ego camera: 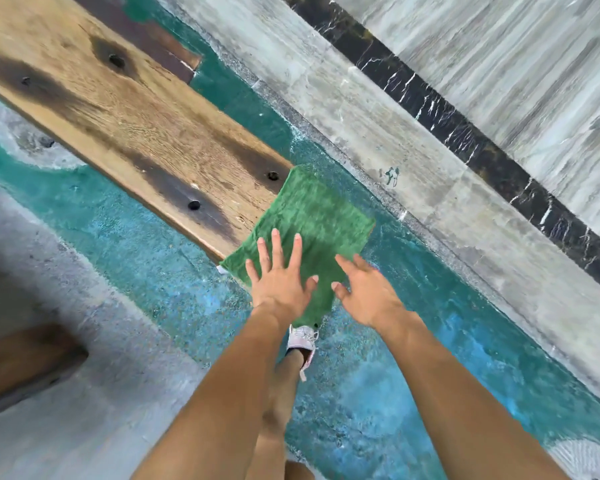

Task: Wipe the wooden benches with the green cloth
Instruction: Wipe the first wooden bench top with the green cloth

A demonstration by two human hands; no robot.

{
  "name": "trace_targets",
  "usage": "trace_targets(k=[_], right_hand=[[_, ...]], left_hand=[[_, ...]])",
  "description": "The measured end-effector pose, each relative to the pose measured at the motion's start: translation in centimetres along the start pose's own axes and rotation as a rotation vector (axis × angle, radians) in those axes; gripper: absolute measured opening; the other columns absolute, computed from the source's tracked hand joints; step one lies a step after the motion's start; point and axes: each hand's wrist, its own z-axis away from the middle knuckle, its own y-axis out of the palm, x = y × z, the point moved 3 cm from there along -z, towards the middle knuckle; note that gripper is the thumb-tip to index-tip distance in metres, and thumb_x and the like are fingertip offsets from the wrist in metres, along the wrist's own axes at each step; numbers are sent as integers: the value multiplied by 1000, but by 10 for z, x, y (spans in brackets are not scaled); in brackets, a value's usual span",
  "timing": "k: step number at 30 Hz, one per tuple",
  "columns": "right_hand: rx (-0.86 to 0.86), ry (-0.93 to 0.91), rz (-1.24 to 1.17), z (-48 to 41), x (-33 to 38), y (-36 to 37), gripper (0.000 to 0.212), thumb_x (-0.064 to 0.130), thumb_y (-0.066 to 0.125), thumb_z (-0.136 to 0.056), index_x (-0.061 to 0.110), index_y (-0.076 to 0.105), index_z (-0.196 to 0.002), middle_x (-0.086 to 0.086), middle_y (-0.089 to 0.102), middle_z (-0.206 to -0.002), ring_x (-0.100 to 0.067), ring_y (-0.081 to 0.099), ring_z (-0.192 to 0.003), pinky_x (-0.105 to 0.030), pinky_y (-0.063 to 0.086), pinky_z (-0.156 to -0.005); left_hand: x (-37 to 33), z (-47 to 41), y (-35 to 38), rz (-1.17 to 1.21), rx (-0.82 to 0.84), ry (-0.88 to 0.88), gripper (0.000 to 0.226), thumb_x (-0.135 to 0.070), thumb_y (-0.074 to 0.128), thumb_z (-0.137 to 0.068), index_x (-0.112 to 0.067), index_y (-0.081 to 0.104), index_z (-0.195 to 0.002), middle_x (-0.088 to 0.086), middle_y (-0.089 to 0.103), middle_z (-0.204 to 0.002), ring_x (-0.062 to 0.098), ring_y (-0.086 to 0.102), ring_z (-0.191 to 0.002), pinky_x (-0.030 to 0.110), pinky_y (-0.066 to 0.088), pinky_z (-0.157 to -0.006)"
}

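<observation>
The green cloth [312, 209] lies spread over the near right end of the wooden bench [136, 126], and its near edge hangs past the plank end toward the floor. We note two dark bolt holes [194, 204] in the plank just left of the cloth.

The left hand [281, 271] lies flat on the near part of the cloth, fingers straight and spread wide, holding nothing. The right hand [368, 292] is just beside it at the cloth's right edge, fingers extended and loosely apart. We cannot tell whether its fingertips touch the fabric. Neither hand pinches the cloth.

We judge the step in hand to be the start of a wiping pass at this end of the bench. The plank stretching to the far left shows dark stained bands, and we cannot say whether any of it is wiped yet.

For the next move we would press down with the flat palm and push the cloth along the grain toward the far left, keeping the overhanging part from slipping off the end.

Below the hands, a foot in a pale shoe [302, 337] stands on the teal floor [136, 244]. A grey stone wall [499, 64] with a black band [430, 109] runs along the far right.
</observation>
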Motion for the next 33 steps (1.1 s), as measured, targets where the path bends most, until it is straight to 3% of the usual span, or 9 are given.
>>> trace_targets(k=[5,10,16,22,23,25,30,32,33], right_hand=[[-15,-12,96,-38,-3,-29,66,44,44,-110,35,12,-168,-8,-7,-177,-33,0,-162,-53,23,-126],[21,-305,296,-89,32,-65,70,50,45,-108,37,11,-167,-10,-11,-176,-34,-5,-162,-53,15,-128],[29,-413,494,-136,20,-95,76,60,43,-105,43,1,-166,-10,-26,-172,-36,-21,-159,-59,7,-127],[228,-535,669,-154,-8,-80,80,63,39,-104,47,-13,-163,-8,-46,-162,-36,-31,-156,-59,0,-129],[163,-650,692,-174,2,-91,80,64,37,-104,48,-16,-162,-6,-50,-160,-35,-33,-155,-59,-1,-129],[167,-651,708,-184,-2,-89,80,66,34,-104,49,-20,-160,-5,-54,-156,-33,-34,-155,-57,-4,-128],[18,-814,771,-211,0,-91,78,72,22,-103,49,-34,-152,-4,-56,-155,-33,-35,-155,-55,-6,-129],[-21,-828,758,-215,-10,-78,77,77,17,-100,53,-36,-150,-2,-55,-156,-34,-38,-153,-57,-4,-129],[-26,-847,767,-214,-14,-71,77,80,14,-97,54,-35,-151,-1,-53,-158,-35,-40,-151,-59,-4,-128]], left_hand=[[-11,-27,-16,50,-21,-29,89,-71,33,-101,-40,-27,-159,3,-44,-164,35,-33,-154,65,-7,-123],[9,-34,-22,169,-5,-320,89,-77,27,-98,-42,-30,-157,3,-43,-164,37,-34,-153,68,-8,-123],[-21,-62,-25,233,-73,-405,86,-85,18,-92,-51,-36,-150,2,-46,-162,36,-38,-151,69,-11,-122],[-43,-35,26,431,-61,-653,85,-88,12,-89,-54,-37,-149,-1,-57,-153,33,-48,-144,68,-12,-122],[-42,-49,21,457,-173,-720,84,-88,10,-88,-54,-37,-149,-3,-58,-152,33,-49,-143,68,-12,-122],[-43,-48,29,473,-187,-757,82,-89,1,-84,-54,-38,-148,-3,-58,-152,33,-49,-143,67,-13,-123],[-54,-67,47,453,-313,-787,83,-86,-14,-76,-53,-36,-149,-5,-51,-158,31,-48,-145,68,-14,-122],[-66,-67,66,449,-345,-804,81,-85,-10,-81,-54,-26,-154,-2,-40,-165,34,-40,-150,72,-3,-122],[-72,-68,67,422,-385,-797,80,-83,-1,-87,-53,-11,-160,3,-25,-172,39,-25,-156,76,8,-120]])
